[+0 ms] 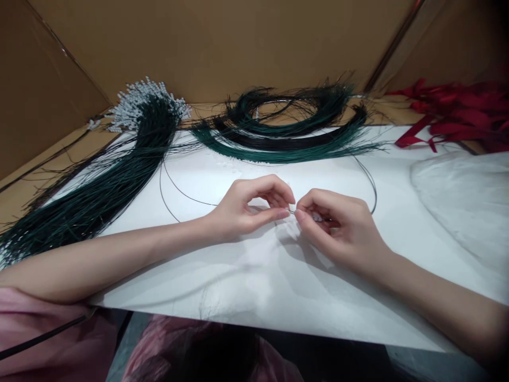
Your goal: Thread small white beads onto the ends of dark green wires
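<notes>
My left hand (pixel 248 207) and my right hand (pixel 338 231) meet fingertip to fingertip over the middle of a white sheet (pixel 278 276). Both are pinched on a thin dark cord (pixel 175 188). The cord loops out to the left from my left hand and curves round behind my right hand. Something small and pale sits under my right fingers; I cannot make it out.
A long bundle of dark green cords with white tips (pixel 119 164) lies at the left. Coiled green and black cords (pixel 286 130) lie at the back. Red ribbons (pixel 457 114) are at the back right, a clear plastic bag (pixel 465 201) at the right. Cardboard walls (pixel 222 42) surround.
</notes>
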`<state>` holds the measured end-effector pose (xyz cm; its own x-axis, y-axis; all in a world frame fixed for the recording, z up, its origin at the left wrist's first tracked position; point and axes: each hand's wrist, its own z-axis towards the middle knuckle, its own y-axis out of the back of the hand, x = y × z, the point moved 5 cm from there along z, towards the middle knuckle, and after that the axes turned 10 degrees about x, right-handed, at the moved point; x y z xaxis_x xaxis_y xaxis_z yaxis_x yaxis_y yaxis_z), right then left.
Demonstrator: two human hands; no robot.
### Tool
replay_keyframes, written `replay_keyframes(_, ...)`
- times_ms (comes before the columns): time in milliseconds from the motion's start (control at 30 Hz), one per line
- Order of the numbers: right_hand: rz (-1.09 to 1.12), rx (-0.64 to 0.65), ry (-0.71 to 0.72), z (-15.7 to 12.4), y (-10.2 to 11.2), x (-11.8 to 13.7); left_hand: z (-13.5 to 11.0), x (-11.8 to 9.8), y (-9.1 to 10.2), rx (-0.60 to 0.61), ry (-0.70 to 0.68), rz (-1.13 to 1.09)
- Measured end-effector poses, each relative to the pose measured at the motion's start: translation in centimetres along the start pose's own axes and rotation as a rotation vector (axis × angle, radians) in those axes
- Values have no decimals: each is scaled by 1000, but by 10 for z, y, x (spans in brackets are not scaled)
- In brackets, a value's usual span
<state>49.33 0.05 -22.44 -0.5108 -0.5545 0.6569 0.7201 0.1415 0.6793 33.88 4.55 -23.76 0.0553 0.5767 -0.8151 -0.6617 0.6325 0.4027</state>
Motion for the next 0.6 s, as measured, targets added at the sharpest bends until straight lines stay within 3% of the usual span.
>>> replay_keyframes(600, -11, 5, -32, 0, -1, -7, 0, -4, -1, 16, 12, 36)
